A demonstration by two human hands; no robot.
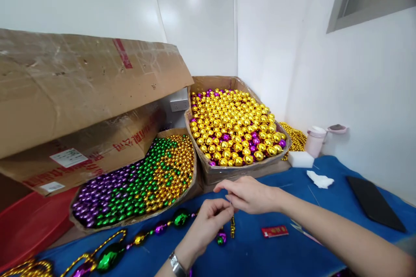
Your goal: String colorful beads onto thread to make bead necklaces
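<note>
Hands meet over a blue cloth [260,255] that covers the table. The left hand [208,220] pinches the end of a bead string [143,238] between its finger and thumb. The string runs off to the left across the cloth, with big green, purple and gold beads on it. The right hand [250,194] is just beside the left one, touching it, and its fingertips pinch something very thin. It is too small to tell what it is.

Far on the right sits a cardboard box of gold balls [234,125], with some purple ones mixed in. To its left is a lower box of small beads [136,181] in purple, green and gold bands. A big cardboard flap [81,82] leans over that box. A red bin [29,220] shows at the left edge.

White walls [357,86] close in the corner. On the right side of the cloth lie a white foam block [300,159], a crumpled tissue [320,179], a pink cup [314,140], a black flat thing [373,203] and a small red packet [274,231].
</note>
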